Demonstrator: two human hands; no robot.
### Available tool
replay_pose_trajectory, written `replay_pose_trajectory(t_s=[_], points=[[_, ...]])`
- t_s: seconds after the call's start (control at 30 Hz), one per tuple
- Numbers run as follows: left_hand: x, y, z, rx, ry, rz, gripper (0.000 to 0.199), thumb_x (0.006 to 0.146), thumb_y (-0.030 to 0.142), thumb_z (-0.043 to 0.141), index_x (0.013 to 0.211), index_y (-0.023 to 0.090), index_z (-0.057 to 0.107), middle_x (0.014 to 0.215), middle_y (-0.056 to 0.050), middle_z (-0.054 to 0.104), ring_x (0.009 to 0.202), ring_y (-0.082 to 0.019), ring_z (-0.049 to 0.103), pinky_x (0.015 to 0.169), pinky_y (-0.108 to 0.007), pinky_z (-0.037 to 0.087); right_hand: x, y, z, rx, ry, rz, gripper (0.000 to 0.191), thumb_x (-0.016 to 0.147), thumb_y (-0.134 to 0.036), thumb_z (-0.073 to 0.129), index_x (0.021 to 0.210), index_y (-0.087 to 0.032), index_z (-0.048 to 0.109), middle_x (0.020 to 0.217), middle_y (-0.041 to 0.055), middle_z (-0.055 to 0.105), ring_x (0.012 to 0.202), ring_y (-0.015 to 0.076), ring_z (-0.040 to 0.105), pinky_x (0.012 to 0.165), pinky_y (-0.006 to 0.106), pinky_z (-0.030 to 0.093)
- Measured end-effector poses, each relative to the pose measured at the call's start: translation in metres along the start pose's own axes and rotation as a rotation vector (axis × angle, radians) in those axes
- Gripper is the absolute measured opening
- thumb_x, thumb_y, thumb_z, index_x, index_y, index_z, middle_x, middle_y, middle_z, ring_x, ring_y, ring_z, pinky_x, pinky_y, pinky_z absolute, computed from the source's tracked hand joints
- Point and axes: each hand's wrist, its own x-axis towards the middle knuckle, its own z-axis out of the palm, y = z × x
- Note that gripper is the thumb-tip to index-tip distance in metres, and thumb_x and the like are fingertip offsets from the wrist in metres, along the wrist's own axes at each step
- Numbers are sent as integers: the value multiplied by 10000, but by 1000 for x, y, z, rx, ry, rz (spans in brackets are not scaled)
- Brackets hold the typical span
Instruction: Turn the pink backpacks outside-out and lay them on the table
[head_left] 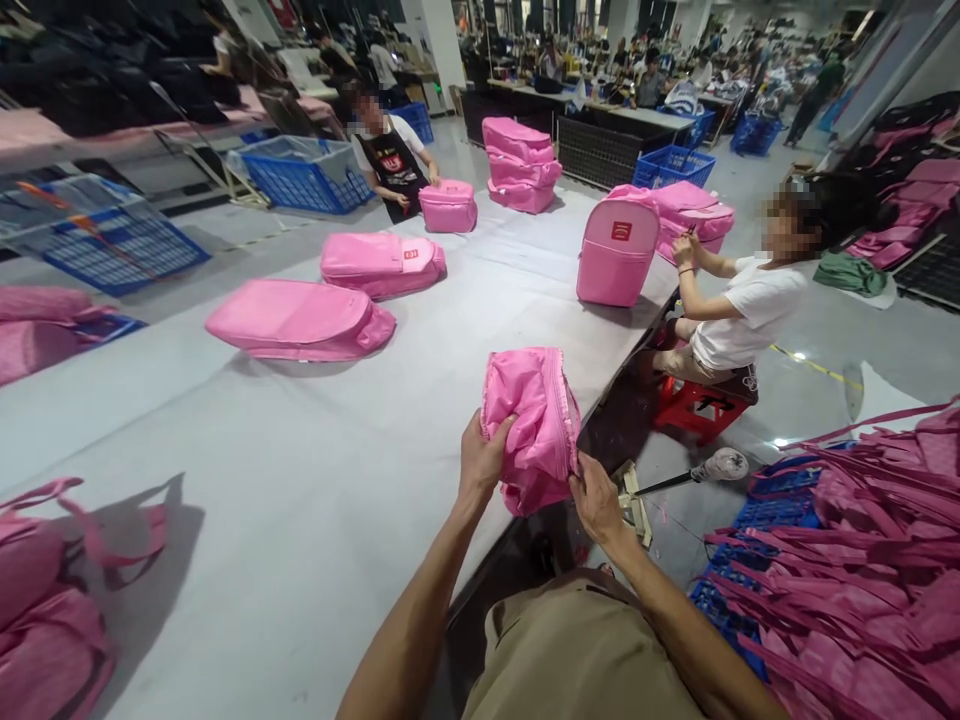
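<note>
Between my hands is a crumpled pink bag (536,420), its seam edge and zipper band showing along the right side. My left hand (484,455) grips its left edge, thumb on top of the fabric. My right hand (596,495) pinches the lower right edge near the zipper band. The bag is held over the near edge of the pale table (315,500). Beyond it stands an upright pink backpack (619,255) with a red label. Two more pink backpacks lie to the left, one nearer (300,318) and one farther (382,265).
A person in white (757,300) sits at the table's right edge on a red stool (701,405); another in an apron (397,160) stands at the far side. Stacked pink bags (521,165) sit at the far end. Pink straps and bags (870,560) fill a blue crate at right.
</note>
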Motion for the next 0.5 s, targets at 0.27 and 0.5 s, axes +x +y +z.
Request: replay_pose_trajectory(t_s=[0.27,0.5], points=[[-17,5,11,39,-92,60,407,893,510,756,1136,184,739,1044,-60,788,936,-256,709,848,-355,551,76,-10,-47,-319,-67,-123,139,915,-169,627,959,-189,758,829,56,755,821,206,675,734,296,436],[-17,-2,-33,138,-31,49,421,819,527,784,1065,186,766,948,-46,788,880,-259,696,801,-352,542,57,47,-47,47,-216,1062,464,1069,-537,601,807,-177,730,768,104,714,813,213,663,697,270,417]])
